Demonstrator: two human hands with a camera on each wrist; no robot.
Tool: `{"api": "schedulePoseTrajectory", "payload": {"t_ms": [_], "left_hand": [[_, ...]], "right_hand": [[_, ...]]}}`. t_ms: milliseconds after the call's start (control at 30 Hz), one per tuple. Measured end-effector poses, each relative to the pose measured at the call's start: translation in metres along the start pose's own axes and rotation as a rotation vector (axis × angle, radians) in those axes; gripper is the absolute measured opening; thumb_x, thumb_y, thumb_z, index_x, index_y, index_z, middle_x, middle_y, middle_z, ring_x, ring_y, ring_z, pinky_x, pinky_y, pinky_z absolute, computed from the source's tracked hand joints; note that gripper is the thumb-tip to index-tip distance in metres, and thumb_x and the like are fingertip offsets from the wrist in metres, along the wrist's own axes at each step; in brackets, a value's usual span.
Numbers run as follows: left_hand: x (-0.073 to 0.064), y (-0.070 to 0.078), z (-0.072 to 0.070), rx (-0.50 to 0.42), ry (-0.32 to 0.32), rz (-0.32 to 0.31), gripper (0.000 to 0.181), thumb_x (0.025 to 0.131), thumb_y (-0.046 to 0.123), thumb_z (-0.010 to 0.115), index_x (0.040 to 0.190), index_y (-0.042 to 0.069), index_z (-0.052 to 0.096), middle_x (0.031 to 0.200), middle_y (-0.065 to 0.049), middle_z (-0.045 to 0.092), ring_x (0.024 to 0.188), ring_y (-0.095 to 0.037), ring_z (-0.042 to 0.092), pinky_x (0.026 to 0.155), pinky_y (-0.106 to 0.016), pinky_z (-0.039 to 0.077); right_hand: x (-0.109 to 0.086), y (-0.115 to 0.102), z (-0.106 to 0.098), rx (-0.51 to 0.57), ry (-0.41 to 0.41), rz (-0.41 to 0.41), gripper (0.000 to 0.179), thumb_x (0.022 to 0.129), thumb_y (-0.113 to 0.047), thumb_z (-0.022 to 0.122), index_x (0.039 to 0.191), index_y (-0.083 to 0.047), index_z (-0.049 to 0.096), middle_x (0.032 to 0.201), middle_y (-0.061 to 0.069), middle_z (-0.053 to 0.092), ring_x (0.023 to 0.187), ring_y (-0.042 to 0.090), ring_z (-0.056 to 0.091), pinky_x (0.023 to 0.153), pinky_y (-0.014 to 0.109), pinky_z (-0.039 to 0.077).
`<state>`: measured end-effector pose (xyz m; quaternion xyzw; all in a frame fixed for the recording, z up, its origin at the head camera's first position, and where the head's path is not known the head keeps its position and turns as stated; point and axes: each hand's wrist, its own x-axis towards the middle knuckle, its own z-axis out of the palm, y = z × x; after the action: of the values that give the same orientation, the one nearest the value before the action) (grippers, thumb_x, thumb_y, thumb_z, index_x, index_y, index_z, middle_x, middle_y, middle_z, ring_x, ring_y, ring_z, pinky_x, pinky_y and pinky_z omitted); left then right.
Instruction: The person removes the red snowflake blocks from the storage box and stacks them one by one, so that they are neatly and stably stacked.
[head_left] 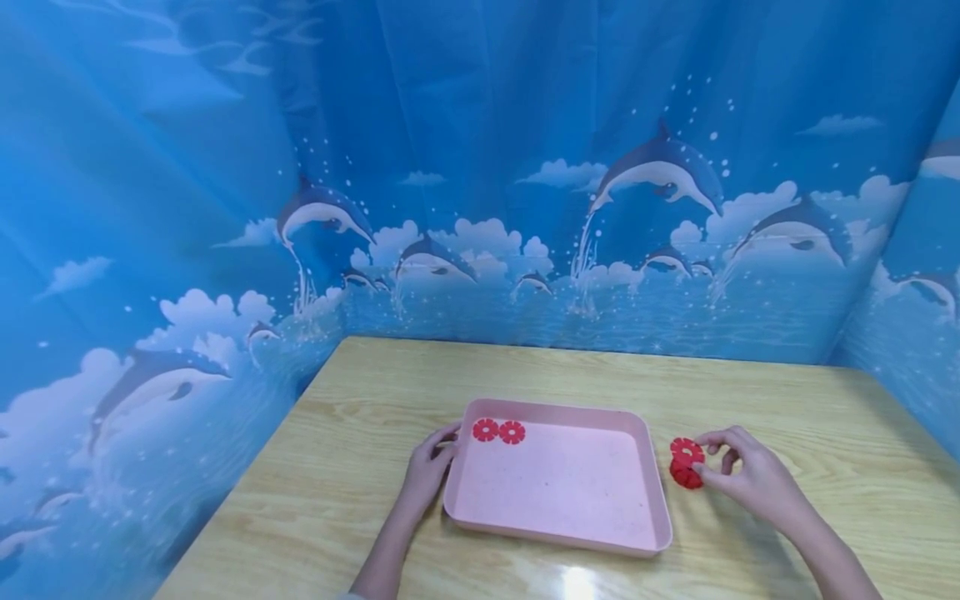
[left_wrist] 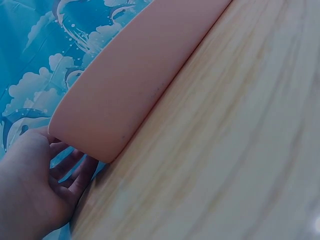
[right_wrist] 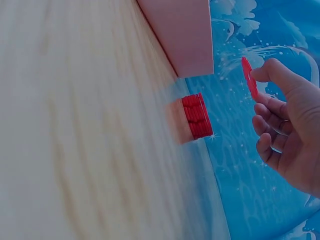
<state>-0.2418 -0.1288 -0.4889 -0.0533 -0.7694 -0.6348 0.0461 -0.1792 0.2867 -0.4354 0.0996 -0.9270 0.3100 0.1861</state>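
Note:
My left hand (head_left: 429, 468) is at the left side of a shallow pink tray (head_left: 555, 533), its fingers and thumb gripping the rim. The tray's outer wall (left_wrist: 115, 80) shows beside those fingers in the left wrist view. Inside the tray, two red notched discs, a left one (head_left: 486, 430) and a right one (head_left: 512, 432), lie side by side in the far left corner. To the right of the tray, my right hand (head_left: 750, 471) pinches another red notched disc (right_wrist: 248, 77) between thumb and forefinger. Just below it stands a short stack of red discs (right_wrist: 197, 116) on the table.
The tray rests on a light wood-grain table (head_left: 397, 375). A blue curtain (head_left: 480, 100) printed with dolphins and clouds hangs behind the table and along both sides. The tray's right wall stands between the disc stack and the tray's floor.

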Motion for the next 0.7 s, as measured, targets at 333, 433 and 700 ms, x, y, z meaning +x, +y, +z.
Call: {"api": "schedulePoseTrajectory", "payload": {"t_ms": [333,433,700], "left_hand": [[0.000,0.000,0.002,0.024,0.010,-0.011,0.035,0.090,0.011,0.055,0.123,0.000,0.056,0.111,-0.020,0.056,0.096,-0.030,0.056,0.080,-0.035,0.051],[0.000,0.001,0.001,0.031,0.011,-0.006,0.035,0.090,0.011,0.055,0.123,0.000,0.056,0.111,-0.020,0.056,0.096,-0.030,0.057,0.079,-0.035,0.051],[0.000,0.003,0.001,0.026,0.010,-0.015,0.034,0.090,0.010,0.055,0.123,0.000,0.056,0.112,-0.019,0.056,0.096,-0.030,0.057,0.079,-0.034,0.051]], "right_hand": [[-0.003,0.013,0.001,-0.004,-0.010,0.024,0.033,0.070,-0.006,0.075,0.101,-0.002,0.063,0.087,0.002,0.052,0.066,0.007,0.046,0.048,0.022,0.039],[-0.004,0.017,0.004,0.015,-0.002,-0.004,0.033,0.069,-0.003,0.075,0.099,-0.001,0.063,0.086,0.001,0.053,0.065,0.005,0.046,0.048,0.022,0.040],[-0.008,0.031,0.010,0.032,0.011,-0.041,0.031,0.068,0.001,0.074,0.096,-0.001,0.062,0.083,0.000,0.052,0.064,0.003,0.048,0.049,0.021,0.042]]}}
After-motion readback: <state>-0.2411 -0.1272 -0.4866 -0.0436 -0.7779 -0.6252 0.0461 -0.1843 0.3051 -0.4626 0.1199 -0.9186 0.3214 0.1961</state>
